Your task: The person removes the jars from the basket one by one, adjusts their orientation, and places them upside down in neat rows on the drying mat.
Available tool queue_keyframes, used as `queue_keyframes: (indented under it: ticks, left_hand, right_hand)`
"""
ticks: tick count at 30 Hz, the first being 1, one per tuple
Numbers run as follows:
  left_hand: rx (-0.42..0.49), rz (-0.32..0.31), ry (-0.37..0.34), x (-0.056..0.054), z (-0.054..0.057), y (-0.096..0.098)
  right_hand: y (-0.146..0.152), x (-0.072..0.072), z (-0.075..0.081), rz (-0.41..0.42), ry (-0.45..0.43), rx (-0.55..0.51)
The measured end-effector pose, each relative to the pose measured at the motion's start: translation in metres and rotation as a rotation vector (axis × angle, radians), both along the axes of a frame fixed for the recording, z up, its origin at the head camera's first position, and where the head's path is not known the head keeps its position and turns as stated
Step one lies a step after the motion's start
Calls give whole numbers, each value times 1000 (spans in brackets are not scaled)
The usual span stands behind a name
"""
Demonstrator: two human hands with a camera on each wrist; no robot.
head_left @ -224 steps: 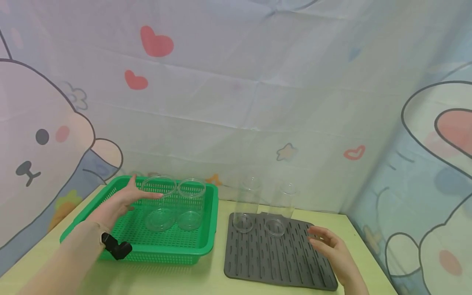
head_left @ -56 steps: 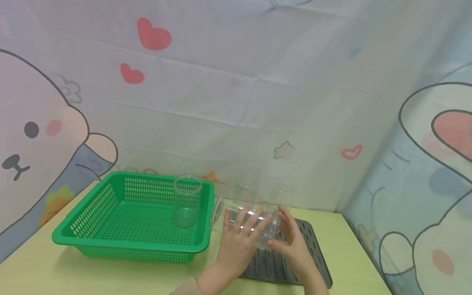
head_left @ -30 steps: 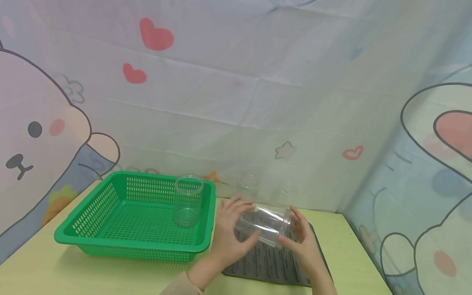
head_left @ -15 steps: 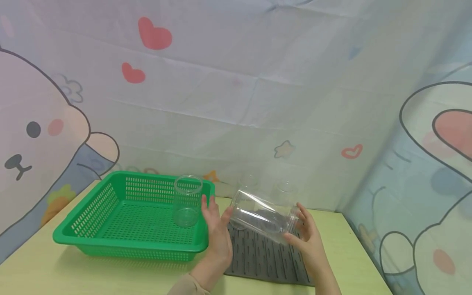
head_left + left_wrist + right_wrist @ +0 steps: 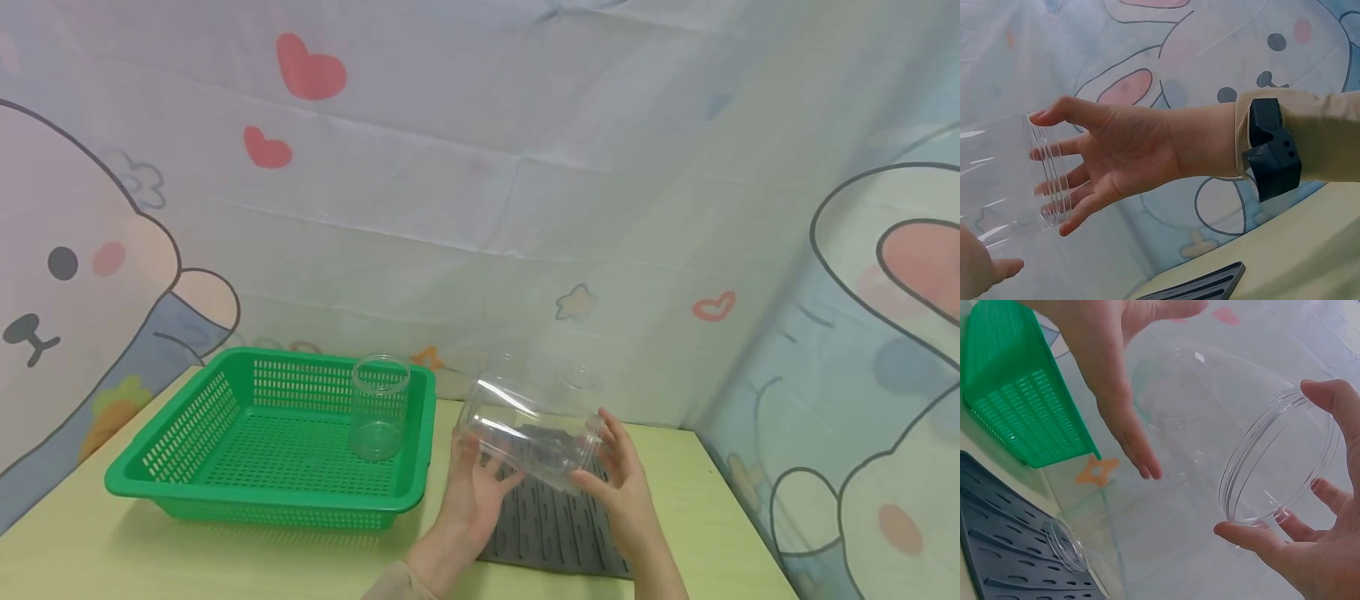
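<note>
My right hand (image 5: 626, 487) holds a clear plastic jar (image 5: 536, 429) by its ringed mouth end, the thumb and fingertips spread around the rim. The jar is tilted on its side, its other end pointing up and left. My left hand (image 5: 472, 504) is under that left end, palm up, partly seen through the clear wall; whether it touches cannot be told. In the right wrist view the left hand's fingers (image 5: 1129, 434) look straight. A second clear jar (image 5: 380, 412) stands upright in the green basket (image 5: 262, 498). Two more clear jars stand behind the held one, mostly hidden.
The grey ridged mat (image 5: 558, 533) lies beneath the hands on the light yellow table (image 5: 720, 517). One standing jar's base (image 5: 1066, 545) shows on it in the right wrist view. A cartoon-printed cloth (image 5: 420, 208) hangs close behind.
One jar has left the basket and is now above the mat, tilted on its side. Lately the left hand let go of its body, swung left, then came back beneath it; the right hand kept hold.
</note>
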State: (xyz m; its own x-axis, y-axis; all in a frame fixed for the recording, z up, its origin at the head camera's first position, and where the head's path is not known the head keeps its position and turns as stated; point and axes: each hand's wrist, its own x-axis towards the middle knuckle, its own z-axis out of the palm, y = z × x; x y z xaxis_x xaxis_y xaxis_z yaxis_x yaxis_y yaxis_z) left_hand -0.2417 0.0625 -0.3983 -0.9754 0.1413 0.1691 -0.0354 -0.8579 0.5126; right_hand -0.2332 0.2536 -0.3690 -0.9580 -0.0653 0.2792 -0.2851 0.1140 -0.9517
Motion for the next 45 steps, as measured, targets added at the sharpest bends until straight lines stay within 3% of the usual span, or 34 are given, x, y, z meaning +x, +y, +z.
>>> queue_keyframes:
  ticks: [8,19,45]
  left_hand:
    - [3,-90,42,-7,-17,6]
    - [64,-149,97,-14,-26,6]
    - [77,-109,33,-16,-28,7]
  right_hand:
    - [-6,-2,-4,28,-14,-8]
    - [-12,-2,-8,28,-24,13]
    - [-13,-4,-10,43,-61,35]
